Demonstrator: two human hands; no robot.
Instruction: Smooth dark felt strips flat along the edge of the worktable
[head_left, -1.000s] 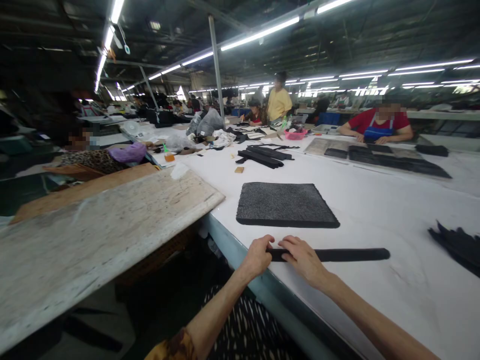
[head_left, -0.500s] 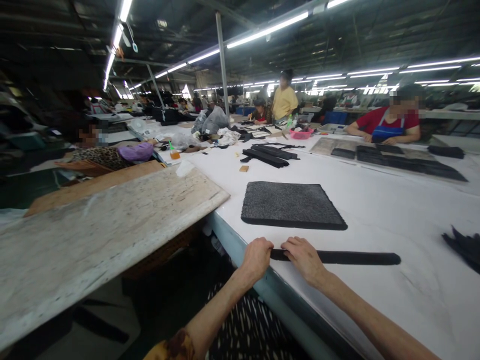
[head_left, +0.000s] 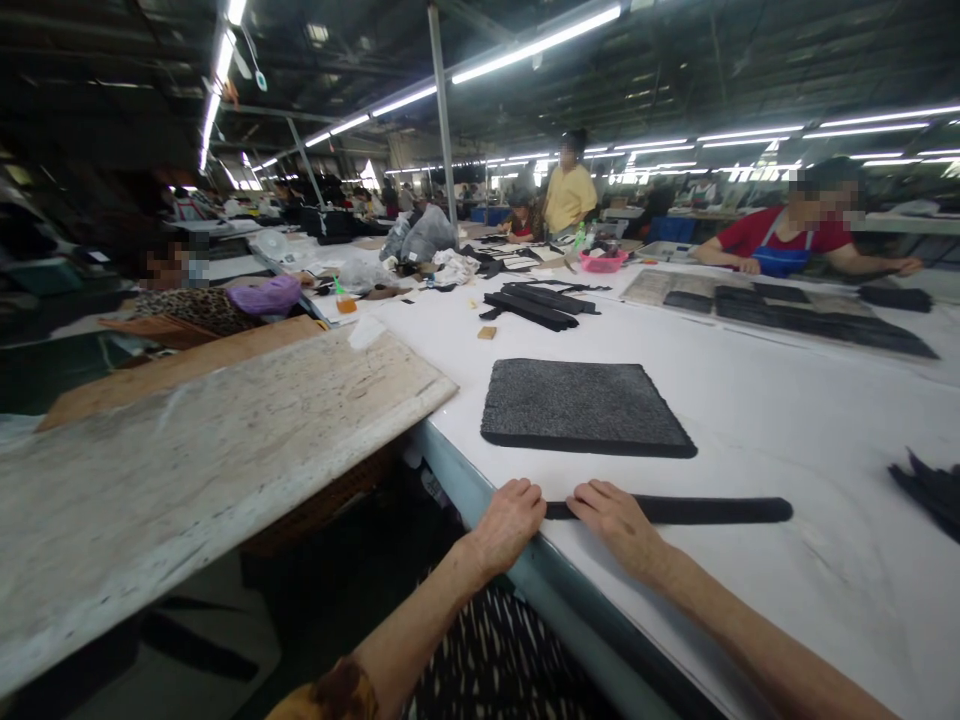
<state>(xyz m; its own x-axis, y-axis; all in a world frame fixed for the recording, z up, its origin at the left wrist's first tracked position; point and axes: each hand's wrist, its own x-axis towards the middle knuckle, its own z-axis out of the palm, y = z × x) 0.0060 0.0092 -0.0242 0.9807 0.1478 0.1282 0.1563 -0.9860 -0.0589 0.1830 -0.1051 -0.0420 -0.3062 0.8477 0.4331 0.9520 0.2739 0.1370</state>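
A long black fabric strip (head_left: 720, 510) lies flat near the front edge of the white table (head_left: 750, 410). My left hand (head_left: 516, 522) closes its fingers on the strip's left end, at the table edge. A short way to the right, my right hand (head_left: 613, 520) has its bent fingers closed on the same strip, with the rest running out to the right behind it. Just beyond my hands rests a stack of dark grey fabric panels (head_left: 577, 405) with a black front edge. Fingertips and thumbs are partly hidden.
At the left stands a worn pale board (head_left: 225, 440), with a dark gap between it and my table. Dark strips (head_left: 536, 305) and a small tan block (head_left: 487, 332) lie farther back. Black scraps (head_left: 926, 495) are at right. Co-workers sit or stand around, one in red (head_left: 780, 235).
My hands stay on the strip, and the gap between them has widened slightly. The strip's right end has shifted a little to the left. The co-worker in red has stretched an arm to the right.
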